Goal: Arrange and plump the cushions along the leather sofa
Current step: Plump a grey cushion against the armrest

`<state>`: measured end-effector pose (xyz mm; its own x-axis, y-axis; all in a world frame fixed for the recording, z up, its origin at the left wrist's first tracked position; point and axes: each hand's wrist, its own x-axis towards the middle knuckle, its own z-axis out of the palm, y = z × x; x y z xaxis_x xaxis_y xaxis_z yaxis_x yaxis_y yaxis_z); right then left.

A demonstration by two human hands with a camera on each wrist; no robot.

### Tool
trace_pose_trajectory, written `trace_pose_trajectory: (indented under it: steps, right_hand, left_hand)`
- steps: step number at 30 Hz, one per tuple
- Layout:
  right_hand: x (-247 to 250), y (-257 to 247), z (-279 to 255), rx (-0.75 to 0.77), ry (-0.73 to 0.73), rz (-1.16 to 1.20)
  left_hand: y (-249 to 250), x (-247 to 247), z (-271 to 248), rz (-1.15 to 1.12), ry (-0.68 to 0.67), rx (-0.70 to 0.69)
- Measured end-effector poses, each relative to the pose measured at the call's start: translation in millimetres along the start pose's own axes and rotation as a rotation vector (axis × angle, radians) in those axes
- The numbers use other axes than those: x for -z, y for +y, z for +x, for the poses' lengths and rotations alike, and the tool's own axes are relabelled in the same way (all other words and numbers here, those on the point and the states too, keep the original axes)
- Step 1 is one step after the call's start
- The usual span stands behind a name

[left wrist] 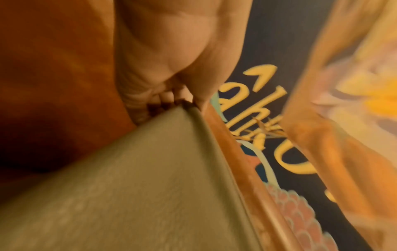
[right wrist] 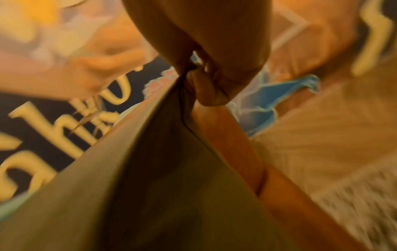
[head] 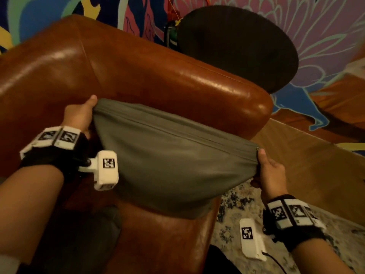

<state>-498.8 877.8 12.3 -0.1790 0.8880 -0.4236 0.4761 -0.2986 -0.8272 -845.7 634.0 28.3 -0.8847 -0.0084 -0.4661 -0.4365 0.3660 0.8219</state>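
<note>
A grey cushion (head: 167, 159) hangs stretched between my two hands over the right end of the brown leather sofa (head: 138, 66), zip seam uppermost. My left hand (head: 81, 115) pinches its upper left corner, thumb on top. My right hand (head: 270, 171) pinches the right corner beside the zip pull. In the left wrist view the fingers (left wrist: 154, 100) bunch the cushion (left wrist: 128, 186) corner. The right wrist view shows fingers (right wrist: 210, 88) curled round the gathered corner of the cushion (right wrist: 150, 186). The cushion's lower edge sags onto the sofa arm (head: 167, 234).
A dark round chair (head: 237, 46) stands behind the sofa's right end, against a painted mural wall (head: 316, 26). A patterned rug (head: 237, 210) and wooden floor (head: 306, 165) lie to the right. A darker grey cushion (head: 94, 234) lies on the seat at lower left.
</note>
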Motion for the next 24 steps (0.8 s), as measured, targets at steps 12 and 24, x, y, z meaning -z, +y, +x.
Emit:
trace_pose_trajectory:
  steps: [12, 24]
  right_hand:
    - [1.4, 24.8, -40.8, 0.123, -0.027, 0.187]
    - [-15.7, 34.8, -45.3, -0.026, -0.019, 0.149]
  left_hand:
    - [-21.4, 4.8, -17.0, -0.025, -0.075, -0.229]
    - [-23.3, -22.4, -27.3, 0.303, 0.118, -0.245]
